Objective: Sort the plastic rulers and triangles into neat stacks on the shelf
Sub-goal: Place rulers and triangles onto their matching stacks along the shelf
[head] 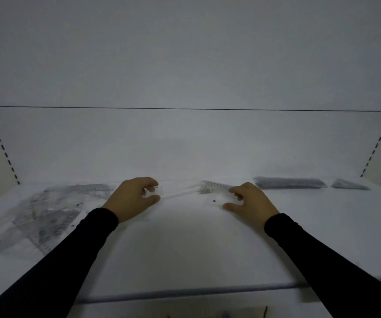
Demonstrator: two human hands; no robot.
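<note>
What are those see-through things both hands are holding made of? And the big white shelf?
The piece held between the left hand and right hand looks like clear, glossy plastic: the white surface shows through it and printed marks sit along an edge. The shelf looks like matte white painted metal or laminate; its smooth, dull surface does not settle which.

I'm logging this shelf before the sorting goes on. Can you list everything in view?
loose pile: one, clear plastic with dark markings, shelf left
held piece: one or more, clear, between the hands, count unclear
long stack: one, grey, back right
short stack: one, grey, far right
shelf: one, white
left hand: fingers curled on the held piece's left end
right hand: fingers curled on its right end
sleeves: two, black
</note>
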